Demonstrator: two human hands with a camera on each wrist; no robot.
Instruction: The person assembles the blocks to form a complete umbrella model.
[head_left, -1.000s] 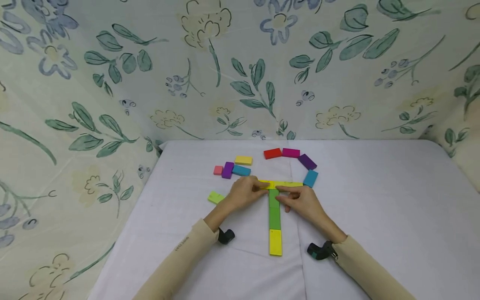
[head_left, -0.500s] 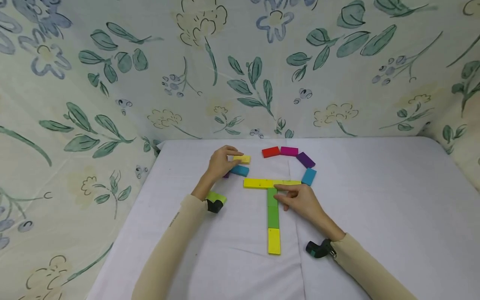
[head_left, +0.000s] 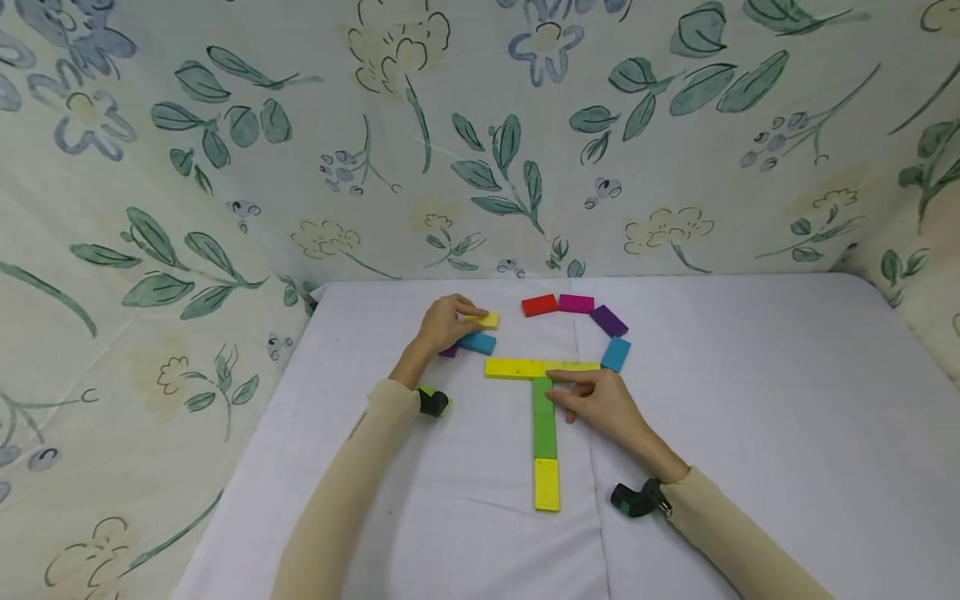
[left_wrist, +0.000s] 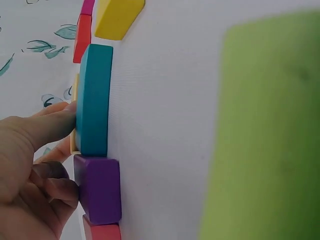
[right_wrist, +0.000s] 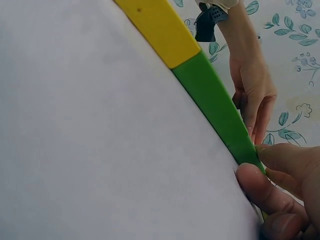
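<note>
At the back left, my left hand [head_left: 442, 323] pinches a pale yellow block [head_left: 491, 321]. Just in front of that block lie a blue block [head_left: 477, 342] and a partly covered purple block [left_wrist: 100, 190]; the blue one hides most of the pale yellow one in the left wrist view. My right hand [head_left: 603, 396] has thumb and index finger on the upper green block [head_left: 542, 402], near its meeting with a yellow crossbar [head_left: 513, 367] of flat blocks. Below it, another green block [head_left: 545, 437] and a yellow block [head_left: 547, 485] continue the stem of a T shape.
Behind the crossbar, a red block [head_left: 539, 305], a magenta block [head_left: 577, 303], a dark purple block [head_left: 610, 320] and a blue block [head_left: 616, 355] curve down to its right end. A lime green block [left_wrist: 270, 130] lies under the left wrist. White cloth [head_left: 750, 400] covers the table.
My left hand has left the crossbar's left part and moved back and left to the pale yellow block, which it now pinches. My right hand has stayed in place at the T's junction.
</note>
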